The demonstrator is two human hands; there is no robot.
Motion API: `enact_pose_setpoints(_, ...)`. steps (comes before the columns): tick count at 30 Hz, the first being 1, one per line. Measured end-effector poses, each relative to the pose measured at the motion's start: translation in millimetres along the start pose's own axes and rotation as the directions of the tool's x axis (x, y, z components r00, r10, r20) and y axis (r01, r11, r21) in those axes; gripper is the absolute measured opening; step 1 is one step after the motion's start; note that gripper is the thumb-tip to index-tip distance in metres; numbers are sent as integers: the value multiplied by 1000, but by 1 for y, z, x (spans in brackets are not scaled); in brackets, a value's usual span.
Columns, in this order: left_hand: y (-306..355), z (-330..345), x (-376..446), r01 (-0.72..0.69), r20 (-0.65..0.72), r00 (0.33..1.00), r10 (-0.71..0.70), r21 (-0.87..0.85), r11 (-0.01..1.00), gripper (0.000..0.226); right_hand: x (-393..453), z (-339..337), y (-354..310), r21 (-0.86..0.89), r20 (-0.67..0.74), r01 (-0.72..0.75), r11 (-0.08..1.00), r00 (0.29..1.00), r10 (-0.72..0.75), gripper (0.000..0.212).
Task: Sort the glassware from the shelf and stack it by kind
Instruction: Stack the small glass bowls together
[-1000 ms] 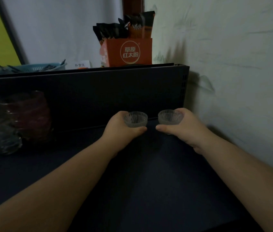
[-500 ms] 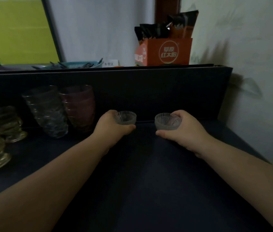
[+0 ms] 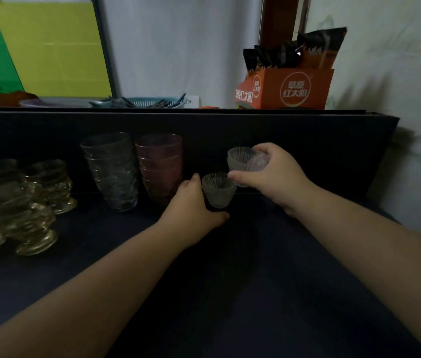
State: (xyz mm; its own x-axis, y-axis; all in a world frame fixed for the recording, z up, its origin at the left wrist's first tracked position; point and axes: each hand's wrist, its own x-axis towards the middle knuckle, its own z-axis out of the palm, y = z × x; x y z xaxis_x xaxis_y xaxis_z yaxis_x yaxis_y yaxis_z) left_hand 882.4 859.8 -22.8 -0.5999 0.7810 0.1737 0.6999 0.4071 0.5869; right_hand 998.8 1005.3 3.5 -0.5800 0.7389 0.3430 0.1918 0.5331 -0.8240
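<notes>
While each hand's (image 3: 191, 205) fingers (image 3: 235, 175) clasp one empty ribbed cup (image 3: 218, 189): stacked tumblers (image 3: 112, 171) alongside.

Two bare forearms reach in from the lower edge, no sleeve, watch, ring or glove showing on either. The left hand (image 3: 191, 210) and right hand (image 3: 276, 179) are uncovered (nails too dim to judge).

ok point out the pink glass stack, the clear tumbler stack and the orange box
pink glass stack (image 3: 159, 164), head view, upper side wall
clear tumbler stack (image 3: 112, 171), head view, middle of side
orange box (image 3: 295, 90), head view, front face
</notes>
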Motion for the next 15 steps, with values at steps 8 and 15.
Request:
enact_pose_setpoints(8,-23,-47,-53,-195,12,979,203,333,922,92,15,35,-20,-115,59,-5,993,998,12,69)
enact_pose_setpoints(15,-48,-71,-72,-168,-62,977,206,377,911,89,7,53,-12,-189,57,-82,979,994,94,82)
